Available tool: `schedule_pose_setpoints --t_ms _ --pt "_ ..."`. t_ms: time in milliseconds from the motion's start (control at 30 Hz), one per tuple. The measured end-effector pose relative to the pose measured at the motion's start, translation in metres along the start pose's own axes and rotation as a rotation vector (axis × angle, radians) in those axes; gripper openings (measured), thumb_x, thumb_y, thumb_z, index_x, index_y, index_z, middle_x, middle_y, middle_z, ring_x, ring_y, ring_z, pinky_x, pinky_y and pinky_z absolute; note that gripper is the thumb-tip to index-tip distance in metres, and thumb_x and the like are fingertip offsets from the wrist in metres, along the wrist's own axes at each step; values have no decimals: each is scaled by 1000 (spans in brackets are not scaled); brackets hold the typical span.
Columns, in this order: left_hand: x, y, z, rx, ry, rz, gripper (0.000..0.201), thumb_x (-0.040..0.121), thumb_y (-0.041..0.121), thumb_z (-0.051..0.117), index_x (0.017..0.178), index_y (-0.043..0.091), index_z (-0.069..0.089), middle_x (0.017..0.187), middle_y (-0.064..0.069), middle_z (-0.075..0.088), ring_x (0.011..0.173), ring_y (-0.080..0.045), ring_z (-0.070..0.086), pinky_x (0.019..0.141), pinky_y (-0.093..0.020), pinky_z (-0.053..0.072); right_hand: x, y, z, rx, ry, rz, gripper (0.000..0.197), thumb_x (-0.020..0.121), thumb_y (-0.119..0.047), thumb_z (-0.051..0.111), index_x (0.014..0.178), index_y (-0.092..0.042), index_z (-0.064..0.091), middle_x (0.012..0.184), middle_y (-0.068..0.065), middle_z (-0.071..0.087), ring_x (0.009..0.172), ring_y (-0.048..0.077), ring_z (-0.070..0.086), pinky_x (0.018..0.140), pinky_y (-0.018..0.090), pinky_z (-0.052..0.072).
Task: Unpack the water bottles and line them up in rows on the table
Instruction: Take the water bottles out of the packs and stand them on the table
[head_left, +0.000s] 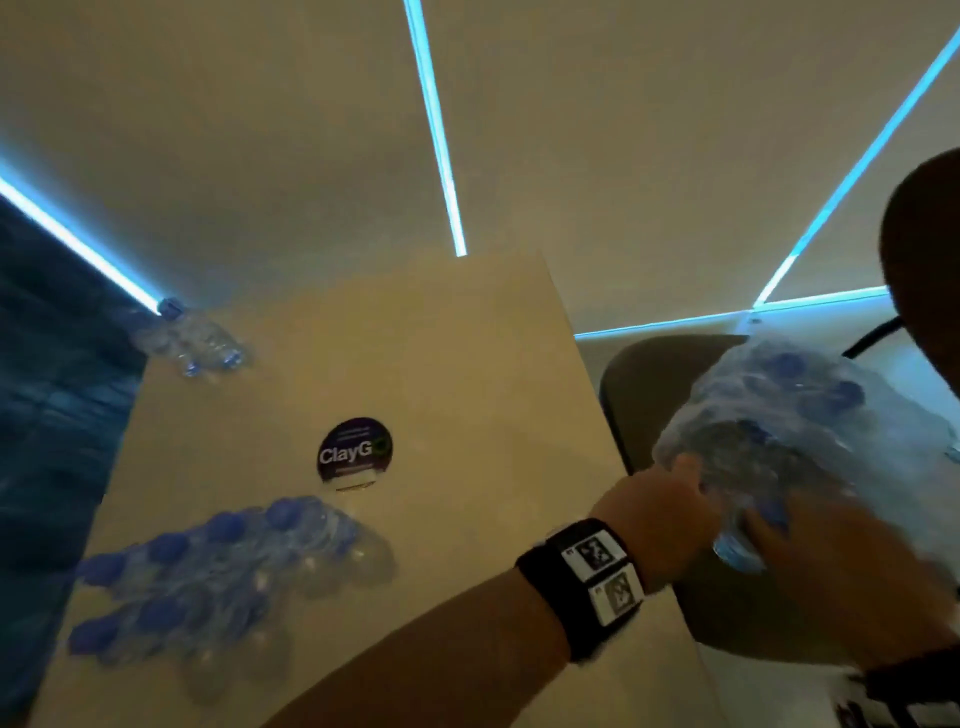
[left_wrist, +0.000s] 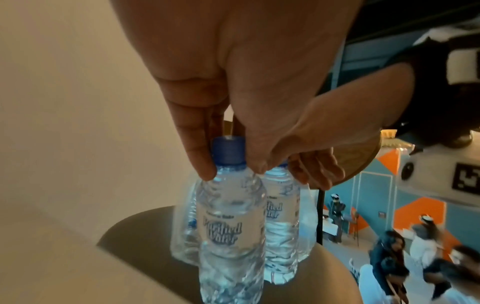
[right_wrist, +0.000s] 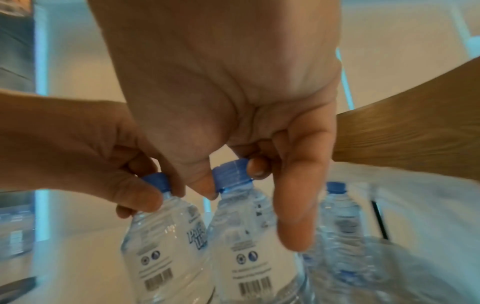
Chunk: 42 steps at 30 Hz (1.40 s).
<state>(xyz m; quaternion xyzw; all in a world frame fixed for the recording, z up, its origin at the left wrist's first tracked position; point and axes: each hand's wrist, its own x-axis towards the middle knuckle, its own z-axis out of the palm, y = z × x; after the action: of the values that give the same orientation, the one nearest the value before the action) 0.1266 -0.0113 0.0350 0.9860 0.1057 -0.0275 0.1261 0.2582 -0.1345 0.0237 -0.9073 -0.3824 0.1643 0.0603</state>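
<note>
A plastic-wrapped pack of water bottles sits on a chair to the right of the table. My left hand reaches into it and pinches the blue cap of one bottle between thumb and fingers. Beside it, my right hand pinches the cap of the neighbouring bottle. A third bottle stands further right inside the wrap. Several blue-capped bottles stand in rows at the table's near left.
A small group of bottles lies at the table's far left corner. A round dark sticker marks the table's middle. The chair's wooden back rises just right of the pack. People stand in the background of the left wrist view.
</note>
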Motion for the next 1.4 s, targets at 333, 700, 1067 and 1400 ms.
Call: schedule_pose_setpoints --t_ms 333,700,1067,1400 --pt "-254 -109 37 -46 -90 -417 10 81 12 68 79 15 59 81 -5 53 63 -23 54 51 -37 53 -90 -200 69 108 -206 -386 47 71 -48 73 54 -34 32 60 -11 39 48 6 47 46 18 26" --pt "-381 -180 33 -319 255 -728 15 87 35 59 87 21 60 91 6 56 78 -9 55 76 -31 51 -119 -340 143 161 -190 -654 27 77 -43 63 70 -20 50 68 -6 39 59 15 39 47 14 19" --pt "-395 -183 14 -222 220 -826 32 83 28 72 109 12 63 104 -8 64 93 -25 61 76 -29 44 -112 -362 152 237 -237 -652 35 75 -55 64 77 -25 47 81 -4 50 71 14 47 58 21 34" --pt "-287 -107 -25 -102 374 -321 28 79 39 63 91 15 71 92 3 65 87 -15 58 83 -24 40 -34 -127 97 321 -25 14 28 85 -45 60 82 -17 61 76 0 62 72 18 58 73 40 54"
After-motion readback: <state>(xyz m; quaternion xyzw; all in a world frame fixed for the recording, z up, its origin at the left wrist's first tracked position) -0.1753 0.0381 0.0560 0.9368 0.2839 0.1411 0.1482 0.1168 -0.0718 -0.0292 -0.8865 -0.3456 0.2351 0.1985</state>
